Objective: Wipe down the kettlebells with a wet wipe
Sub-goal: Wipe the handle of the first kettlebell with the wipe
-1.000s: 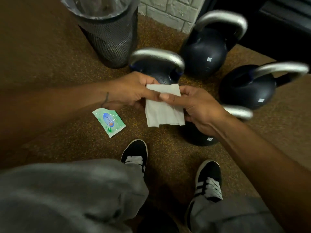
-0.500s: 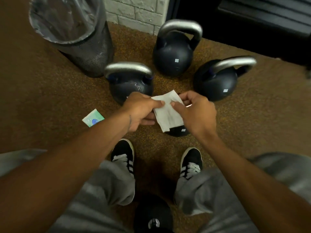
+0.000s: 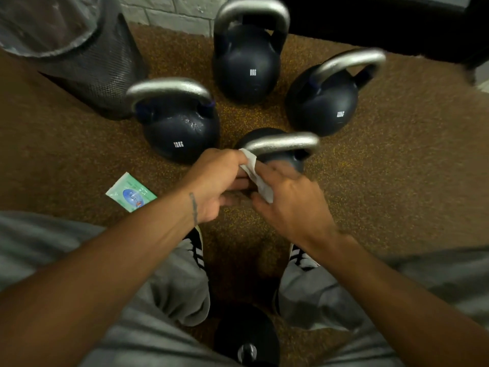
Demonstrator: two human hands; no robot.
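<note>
Several dark kettlebells with silver handles stand on the brown floor: one at the left [image 3: 180, 133], one at the back [image 3: 247, 64], one at the right [image 3: 324, 102], and the nearest one [image 3: 283, 145] right in front of my hands. My left hand [image 3: 219, 181] and my right hand [image 3: 288, 202] both pinch a white wet wipe [image 3: 258, 177], folded narrow between them. The wipe's upper end touches the left end of the nearest kettlebell's handle. My hands hide most of that kettlebell's body.
A black mesh bin [image 3: 87, 56] with a plastic liner stands at the back left. A green wipe packet [image 3: 131, 192] lies on the floor left of my left wrist. My two shoes [image 3: 197, 247] are below my hands, with a round dark object [image 3: 247, 337] between my legs.
My hands have come closer together and the wipe is folded narrower. They have shifted onto the nearest kettlebell's handle. The view has tilted so that kettlebell's handle shows.
</note>
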